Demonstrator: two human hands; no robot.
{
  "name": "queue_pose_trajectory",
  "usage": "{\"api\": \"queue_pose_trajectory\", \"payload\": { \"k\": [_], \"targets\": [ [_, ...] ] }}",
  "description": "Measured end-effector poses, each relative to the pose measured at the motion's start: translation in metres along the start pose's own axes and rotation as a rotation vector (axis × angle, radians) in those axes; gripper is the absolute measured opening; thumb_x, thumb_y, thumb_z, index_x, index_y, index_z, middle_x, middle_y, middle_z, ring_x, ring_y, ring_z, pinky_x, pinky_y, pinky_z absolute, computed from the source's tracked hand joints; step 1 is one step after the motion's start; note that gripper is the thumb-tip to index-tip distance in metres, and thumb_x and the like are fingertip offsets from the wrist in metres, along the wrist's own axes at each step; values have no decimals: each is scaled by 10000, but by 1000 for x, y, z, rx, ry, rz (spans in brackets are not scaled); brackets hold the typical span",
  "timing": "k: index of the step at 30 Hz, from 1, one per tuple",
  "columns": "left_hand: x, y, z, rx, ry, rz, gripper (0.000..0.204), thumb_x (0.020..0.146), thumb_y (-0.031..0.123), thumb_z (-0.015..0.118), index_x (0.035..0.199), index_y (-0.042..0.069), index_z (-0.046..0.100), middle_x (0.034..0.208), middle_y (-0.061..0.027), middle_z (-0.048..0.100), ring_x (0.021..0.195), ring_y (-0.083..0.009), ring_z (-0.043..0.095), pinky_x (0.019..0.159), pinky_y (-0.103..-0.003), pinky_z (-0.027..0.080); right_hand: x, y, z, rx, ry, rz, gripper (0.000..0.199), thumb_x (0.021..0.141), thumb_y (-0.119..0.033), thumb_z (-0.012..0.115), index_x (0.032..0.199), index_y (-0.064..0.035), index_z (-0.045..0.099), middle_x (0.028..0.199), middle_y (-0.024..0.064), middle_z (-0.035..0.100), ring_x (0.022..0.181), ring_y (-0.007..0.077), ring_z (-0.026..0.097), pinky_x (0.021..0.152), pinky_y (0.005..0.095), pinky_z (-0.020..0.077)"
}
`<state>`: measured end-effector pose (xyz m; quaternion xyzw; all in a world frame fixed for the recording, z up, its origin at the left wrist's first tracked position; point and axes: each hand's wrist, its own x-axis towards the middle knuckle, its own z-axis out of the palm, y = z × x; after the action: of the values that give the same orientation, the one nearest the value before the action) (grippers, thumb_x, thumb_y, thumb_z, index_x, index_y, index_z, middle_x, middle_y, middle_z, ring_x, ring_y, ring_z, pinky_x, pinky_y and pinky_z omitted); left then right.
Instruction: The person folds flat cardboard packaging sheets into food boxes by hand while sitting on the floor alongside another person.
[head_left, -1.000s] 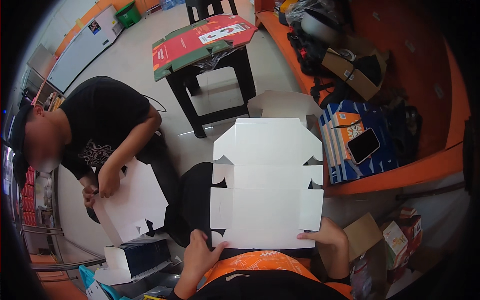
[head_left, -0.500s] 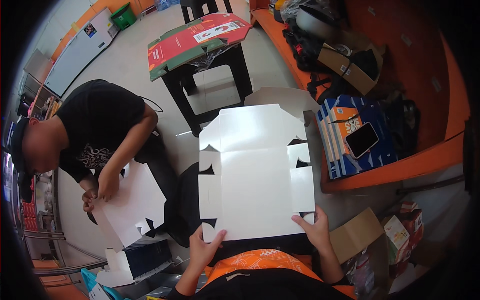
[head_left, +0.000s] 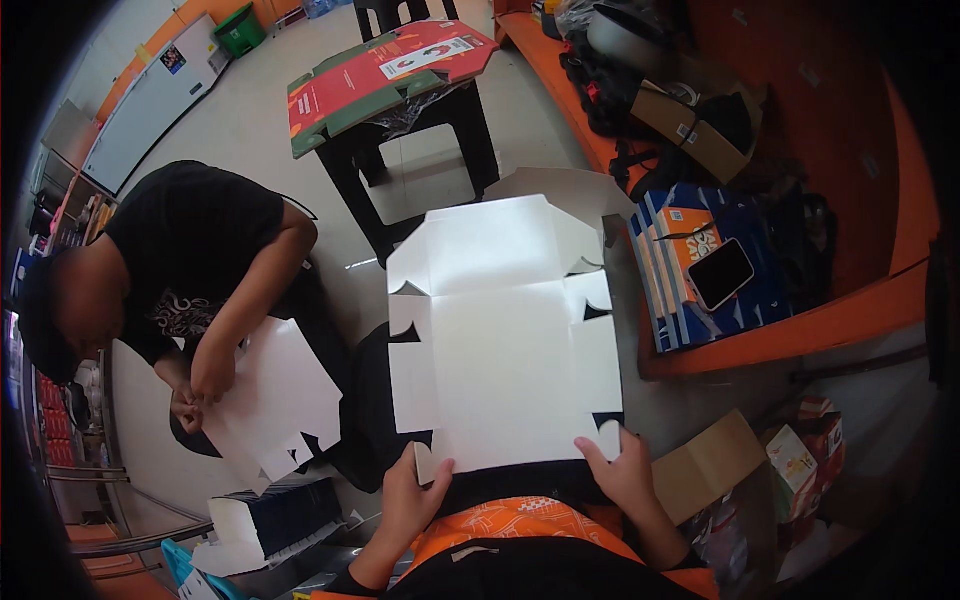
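A flat, die-cut cardboard box blank point(head_left: 505, 370), white on its upper side with notched side flaps, lies in front of me over my lap. My left hand point(head_left: 410, 500) pinches its near left corner flap point(head_left: 424, 462), thumb on top. At the near right corner, my right hand point(head_left: 625, 475) grips the other small flap point(head_left: 607, 438), its thumb also on the white side. Both corner flaps look tilted up a little. Creases run along the sides and across the far part of the blank. My fingers beneath the cardboard are hidden.
To the left, a co-worker point(head_left: 210, 250) bends over another white blank point(head_left: 275, 390). Ahead, a black stool point(head_left: 400, 190) bears printed red-and-green blanks point(head_left: 345, 95). On the right, an orange shelf point(head_left: 790, 345) holds blue boxes and a phone point(head_left: 722, 275). An open carton point(head_left: 705, 470) stands near my right arm.
The box blank has shifted slightly left and away from me, with both hands following. Its near corner flaps now tilt up more. The co-worker's hands and blank have moved slightly.
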<state>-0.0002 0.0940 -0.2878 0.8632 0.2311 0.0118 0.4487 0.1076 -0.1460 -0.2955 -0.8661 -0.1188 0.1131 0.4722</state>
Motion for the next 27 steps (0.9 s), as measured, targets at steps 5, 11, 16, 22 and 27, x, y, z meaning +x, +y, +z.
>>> {"api": "queue_pose_trajectory", "payload": {
  "k": [5,11,16,22,27],
  "targets": [
    [15,16,-1,238,52,77,200,775,143,592,754,4,449,646,-156,558,580,-323,574,498,-353,455,28,-23,12,-273,146,-176,231,754,-137,623,662,-7,456,624,115,494,552,315,529,489,366,416],
    [27,12,23,668,-11,288,171,707,74,575,746,38,412,652,-109,518,593,-253,567,503,-316,465,28,-13,27,-619,-40,-460,177,622,-24,594,681,-49,429,655,99,449,588,255,515,528,325,406],
    [29,9,49,1194,94,378,124,715,60,535,739,89,418,660,-14,468,586,-116,544,496,-212,455,26,-15,52,-1194,65,-586,107,671,-73,499,645,-110,402,615,12,374,541,130,438,515,255,353],
    [37,12,74,1811,106,359,174,782,86,457,645,145,369,555,36,354,484,-69,407,392,-212,281,24,-22,72,-1702,55,-558,172,747,-94,456,595,-127,382,564,2,329,495,119,387,474,275,315],
    [41,8,88,1992,110,320,190,779,69,445,628,142,355,540,37,325,463,-69,377,382,-216,259,25,-12,85,-1918,55,-515,192,775,-89,424,590,-121,383,553,7,321,473,126,361,452,286,302]
  ]
}}
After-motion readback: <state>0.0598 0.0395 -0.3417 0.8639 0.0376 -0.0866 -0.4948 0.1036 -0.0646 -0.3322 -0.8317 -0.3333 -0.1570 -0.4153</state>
